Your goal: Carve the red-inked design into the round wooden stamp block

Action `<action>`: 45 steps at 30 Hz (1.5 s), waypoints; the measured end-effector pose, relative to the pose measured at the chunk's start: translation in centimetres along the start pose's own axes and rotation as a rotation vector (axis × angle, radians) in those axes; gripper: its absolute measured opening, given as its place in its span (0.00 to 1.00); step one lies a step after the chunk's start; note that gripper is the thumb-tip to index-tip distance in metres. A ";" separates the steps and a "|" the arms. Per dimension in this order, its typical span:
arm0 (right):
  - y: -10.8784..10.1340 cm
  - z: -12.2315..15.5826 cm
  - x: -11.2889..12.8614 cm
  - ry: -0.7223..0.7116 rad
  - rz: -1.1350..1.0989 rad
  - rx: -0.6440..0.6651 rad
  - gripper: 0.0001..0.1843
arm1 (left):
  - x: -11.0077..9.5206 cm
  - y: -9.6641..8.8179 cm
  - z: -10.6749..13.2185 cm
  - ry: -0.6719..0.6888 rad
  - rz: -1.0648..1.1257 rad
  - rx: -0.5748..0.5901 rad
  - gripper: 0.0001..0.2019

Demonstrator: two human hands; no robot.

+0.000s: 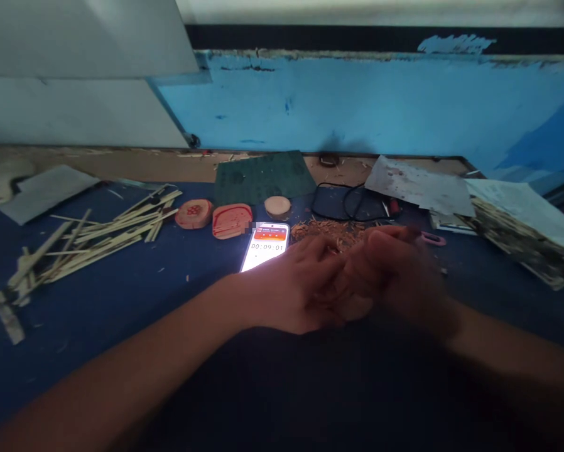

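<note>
My left hand (pixel 294 285) is closed, its fingers curled in toward the right hand. Against it, my right hand (pixel 399 276) forms a fist, slightly blurred and in shadow. A pale rounded edge shows below the fingers where the hands meet; what it belongs to is too dim to tell. Whatever the fists grip is hidden. Just beyond them lies a heap of reddish-brown wood shavings (pixel 317 230). A lit phone (pixel 264 248) showing a timer lies beside the left hand, partly covered by it.
Two red-marked wooden pieces (pixel 194 214) and a plain pale disc (pixel 277 206) lie behind the phone. Thin wooden strips (pixel 107 235) spread at left. Behind are a dark green sheet (pixel 263 179), a black cable (pixel 331 213) and stained paper (pixel 418 185). A pink-handled item (pixel 433 238) lies right.
</note>
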State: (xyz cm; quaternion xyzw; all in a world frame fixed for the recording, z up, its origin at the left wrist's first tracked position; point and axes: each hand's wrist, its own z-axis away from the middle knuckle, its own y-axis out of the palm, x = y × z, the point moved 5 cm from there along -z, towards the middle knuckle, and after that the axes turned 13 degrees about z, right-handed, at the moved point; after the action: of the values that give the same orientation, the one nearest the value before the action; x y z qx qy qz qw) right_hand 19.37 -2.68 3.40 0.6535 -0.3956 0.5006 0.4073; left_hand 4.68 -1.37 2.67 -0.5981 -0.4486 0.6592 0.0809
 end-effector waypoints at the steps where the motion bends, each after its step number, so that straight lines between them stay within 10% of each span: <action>1: 0.0 0.1 0.0 -0.007 0.023 0.014 0.30 | 0.1 0.0 0.0 -0.013 0.001 0.015 0.27; 7: 0.3 1.4 -0.6 -0.115 0.262 0.131 0.23 | 0.6 0.8 -0.2 -0.067 -0.028 0.080 0.20; 33: -0.7 0.6 -1.3 0.086 -0.156 -0.064 0.32 | 0.7 0.7 -0.2 -0.074 -0.004 0.132 0.27; 45: -0.8 1.4 -1.9 0.119 0.099 -0.076 0.24 | 1.0 1.0 -0.2 -0.061 -0.011 0.122 0.24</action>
State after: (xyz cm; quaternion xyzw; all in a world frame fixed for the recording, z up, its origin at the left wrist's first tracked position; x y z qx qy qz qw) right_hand 20.20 -3.51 1.18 0.5864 -0.4212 0.5426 0.4293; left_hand 4.99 -1.23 1.25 -0.5694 -0.4130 0.7027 0.1070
